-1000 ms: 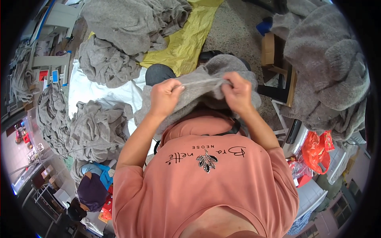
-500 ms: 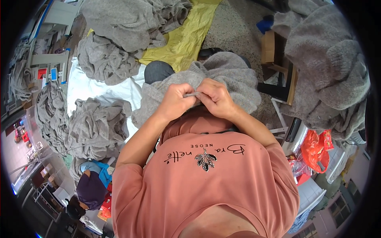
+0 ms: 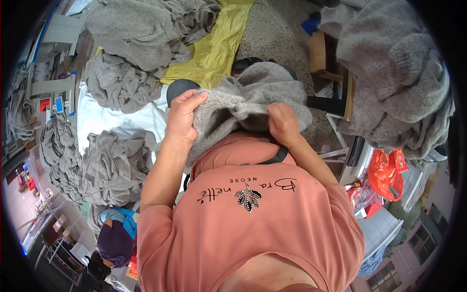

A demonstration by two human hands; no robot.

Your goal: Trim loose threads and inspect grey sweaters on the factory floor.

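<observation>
Knitwear: grey sweater point(image 3: 253, 100) bunched at chest, just above salmon shirt point(image 3: 253, 219). Left hand point(image 3: 182, 114) clenched on its left edge; right hand point(image 3: 282, 124) pinching folds. Likely soft, light, floppy; best gripped by hem.

The knitted garment point(image 3: 253, 100) gripped by both hands is a soft light grey, fuzzy and plain. The person's shirt point(image 3: 253, 228) is salmon pink with dark lettering and a black, sparkling leaf motif. The piles of knitwear point(image 3: 141, 29) around are the same grey. A sheet point(image 3: 214, 48) on the floor is mustard yellow; another sheet point(image 3: 116, 119) is white. A plastic bag point(image 3: 384, 170) is bright red-orange.
</observation>
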